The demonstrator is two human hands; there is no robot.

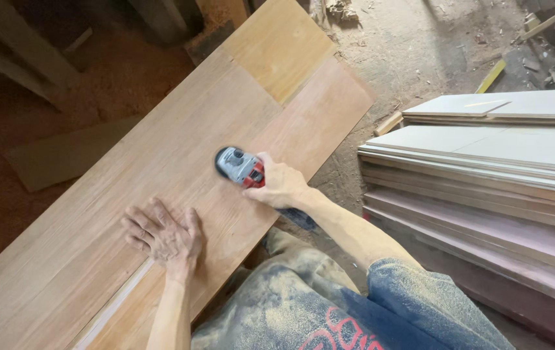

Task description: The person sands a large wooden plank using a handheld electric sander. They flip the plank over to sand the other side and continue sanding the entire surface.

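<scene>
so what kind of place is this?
Most likely a woodworking shop: the right hand holds a power sander on a long wooden panel, stacked boards stand alongside, and sawdust covers the floor.

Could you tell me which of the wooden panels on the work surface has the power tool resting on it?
The reddish panel nearest the person, under the power tool in the right hand; the paler panel lies beside it.

We see a dusty floor (pixel 413 58) strewn with sawdust and scraps, daylight falling across it. At right, a stack of pale boards (pixel 485 188) (some pinkish) lies flat. Dark timbers (pixel 11 58) stand in the shadowed upper left.
</scene>
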